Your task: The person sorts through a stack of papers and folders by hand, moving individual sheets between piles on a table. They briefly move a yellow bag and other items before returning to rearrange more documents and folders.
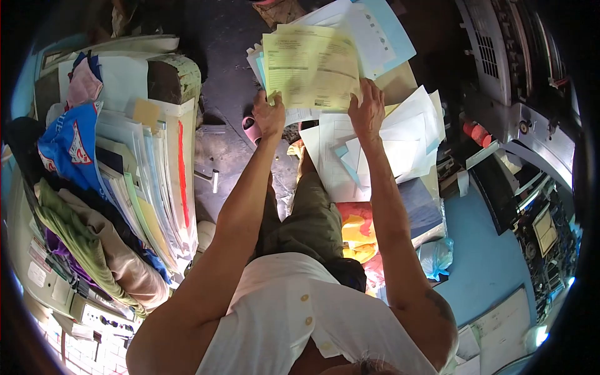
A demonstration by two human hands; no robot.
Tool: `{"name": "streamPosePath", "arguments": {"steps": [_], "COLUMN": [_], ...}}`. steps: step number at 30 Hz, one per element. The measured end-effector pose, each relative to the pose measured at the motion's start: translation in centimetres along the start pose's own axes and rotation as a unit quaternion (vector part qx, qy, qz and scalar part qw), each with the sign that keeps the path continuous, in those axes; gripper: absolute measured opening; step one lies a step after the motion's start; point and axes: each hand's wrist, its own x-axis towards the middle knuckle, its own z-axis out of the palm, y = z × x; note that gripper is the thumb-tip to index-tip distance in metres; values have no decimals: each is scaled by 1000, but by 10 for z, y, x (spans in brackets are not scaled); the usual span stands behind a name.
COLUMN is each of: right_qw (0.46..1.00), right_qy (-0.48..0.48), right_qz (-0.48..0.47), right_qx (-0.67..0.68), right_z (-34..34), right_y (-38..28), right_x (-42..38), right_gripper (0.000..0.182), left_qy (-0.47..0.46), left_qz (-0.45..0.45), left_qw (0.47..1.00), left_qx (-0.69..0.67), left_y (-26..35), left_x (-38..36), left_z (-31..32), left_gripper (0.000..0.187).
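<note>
Both arms reach forward over my lap. My left hand point(269, 115) pinches the lower left corner of a bundle of yellow printed sheets point(310, 65), with white and pale blue sheets behind it. My right hand point(369, 109) grips the bundle's lower right edge. The bundle is lifted off the loose white papers point(387, 150) that lie spread below it.
A tall leaning stack of paper point(150, 181) stands at the left, with folded cloths point(81, 237) beside it. Grey machinery point(519, 81) fills the right side. A pink slipper point(252, 130) lies on the dark floor. Coloured bags point(359, 234) sit by my right knee.
</note>
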Motion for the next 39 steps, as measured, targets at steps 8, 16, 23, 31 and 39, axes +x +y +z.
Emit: {"name": "streamPosePath", "arguments": {"steps": [8, 16, 23, 31, 39], "right_qw": [978, 974, 977, 933, 854], "right_qy": [8, -95, -104, -100, -15], "right_qz": [181, 27, 130, 183, 232], "right_qx": [102, 205, 131, 293, 466], "right_z": [29, -18, 20, 19, -77], "right_y": [28, -48, 4, 31, 6], "right_x": [1, 5, 21, 53, 24], "right_gripper": [46, 46, 68, 36, 39], "left_qy": [-26, -29, -188, -248, -233], "left_qz": [-30, -139, -99, -105, 99], "left_qw": [999, 952, 935, 935, 933], "left_qx": [-29, -273, -285, -230, -255], "left_y": [-1, -32, -38, 7, 45], "left_x": [7, 38, 53, 56, 40], "left_z": [5, 5, -10, -32, -86], "left_gripper": [33, 34, 29, 30, 30]}}
